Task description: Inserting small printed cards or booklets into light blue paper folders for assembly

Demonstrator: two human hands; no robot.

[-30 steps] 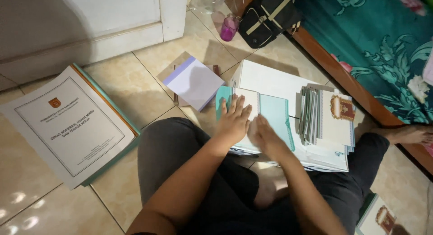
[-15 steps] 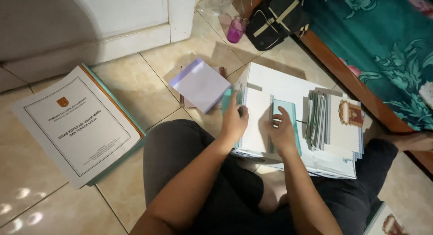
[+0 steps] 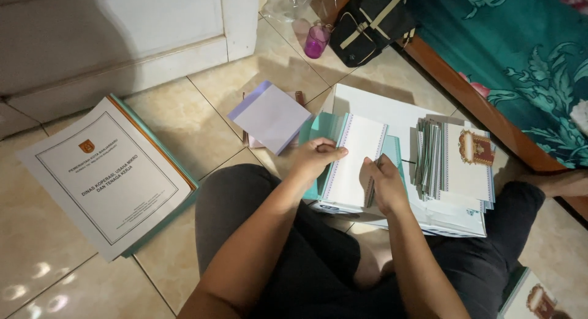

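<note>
Lifted since before: white card point(image 3: 355, 163) | both hands' fingers point(image 3: 324, 150) grip it

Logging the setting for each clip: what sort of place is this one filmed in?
Most likely a room in a home, with the person sitting on the tiled floor. A bed with a teal floral cover stands at the right, and a black bag and a purple cup sit on the floor beside it.
</note>
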